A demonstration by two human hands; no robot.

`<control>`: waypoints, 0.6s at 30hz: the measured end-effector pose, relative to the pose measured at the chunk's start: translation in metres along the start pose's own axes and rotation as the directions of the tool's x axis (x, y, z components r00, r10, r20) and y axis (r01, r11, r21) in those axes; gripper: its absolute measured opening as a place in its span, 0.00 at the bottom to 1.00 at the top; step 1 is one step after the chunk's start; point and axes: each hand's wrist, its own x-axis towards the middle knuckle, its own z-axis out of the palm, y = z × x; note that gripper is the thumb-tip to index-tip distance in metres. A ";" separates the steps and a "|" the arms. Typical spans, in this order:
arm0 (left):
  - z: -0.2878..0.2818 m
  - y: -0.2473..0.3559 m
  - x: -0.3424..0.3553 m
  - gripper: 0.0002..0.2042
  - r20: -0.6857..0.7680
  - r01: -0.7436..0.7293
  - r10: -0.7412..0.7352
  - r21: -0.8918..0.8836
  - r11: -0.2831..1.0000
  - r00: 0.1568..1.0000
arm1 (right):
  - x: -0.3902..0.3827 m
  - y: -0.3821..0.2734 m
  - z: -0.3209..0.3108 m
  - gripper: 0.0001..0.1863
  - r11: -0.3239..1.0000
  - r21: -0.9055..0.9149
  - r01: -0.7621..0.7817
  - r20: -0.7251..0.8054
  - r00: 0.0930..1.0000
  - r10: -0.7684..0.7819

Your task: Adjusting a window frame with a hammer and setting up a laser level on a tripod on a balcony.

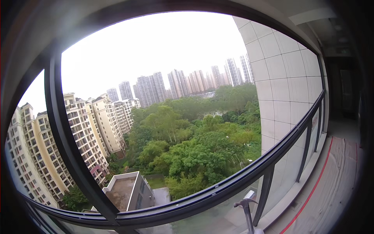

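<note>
Neither of my hands shows in the head view. A hammer (247, 206) with a dark metal head and pale handle stands upright at the lower edge, just inside a dark balcony railing (218, 190) with glass panels below it. What supports the hammer from below is hidden by the frame edge.
A thick dark post (64, 128) rises at the left. Beyond the railing lie green trees (194, 144) and tall apartment blocks (78, 132). A white tiled wall (284, 82) stands at the right. The balcony floor (335, 179) carries a covering with a red line along it.
</note>
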 end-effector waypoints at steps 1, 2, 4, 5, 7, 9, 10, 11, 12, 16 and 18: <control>0.003 0.000 0.007 0.10 0.053 0.002 -0.009 0.139 0.990 0.999 | 0.000 -0.007 -0.013 0.11 1.000 0.003 -0.029 -0.026 0.999 0.029; 0.008 -0.001 0.018 0.08 0.104 -0.007 -0.022 0.274 0.962 0.994 | 0.001 -0.013 -0.026 0.09 0.998 0.008 -0.057 -0.051 0.997 0.057; 0.018 -0.012 0.054 0.07 -0.052 0.046 -0.031 0.326 0.944 0.998 | 0.002 -0.023 -0.042 0.07 0.993 0.034 -0.111 -0.094 0.989 0.114; 0.026 -0.017 0.079 0.06 -0.224 0.090 -0.006 0.370 0.925 0.975 | 0.006 -0.028 -0.052 0.06 0.990 0.046 -0.133 -0.114 0.984 0.137; 0.038 -0.004 0.081 0.06 -0.383 0.172 0.002 0.418 0.892 0.924 | 0.010 -0.030 -0.058 0.05 0.992 0.058 -0.116 -0.189 0.974 0.125; 0.088 0.065 0.051 0.07 0.086 -0.020 -0.026 0.489 0.872 0.996 | 0.018 -0.027 -0.085 0.05 0.999 0.034 -0.042 -0.269 0.962 0.049; 0.109 0.079 0.050 0.12 0.225 -0.148 0.057 0.408 0.901 0.973 | 0.023 -0.029 -0.098 0.05 0.998 0.057 -0.040 -0.272 0.961 0.054; 0.117 0.080 0.063 0.12 0.243 -0.148 0.050 0.404 0.903 0.969 | 0.028 -0.033 -0.110 0.05 0.996 0.080 -0.038 -0.277 0.959 0.059; 0.124 0.085 0.082 0.08 0.190 -0.173 0.079 0.550 0.817 0.979 | 0.035 -0.036 -0.124 0.06 0.995 0.094 -0.038 -0.299 0.952 0.065; 0.134 0.114 0.147 0.10 0.221 -0.245 0.124 0.693 0.678 0.967 | 0.058 -0.045 -0.175 0.08 0.998 0.055 0.010 -0.348 0.937 0.010; 0.131 0.133 0.170 0.10 0.278 -0.301 0.143 0.696 0.651 0.950 | 0.068 -0.050 -0.192 0.08 0.998 0.038 0.043 -0.398 0.917 -0.024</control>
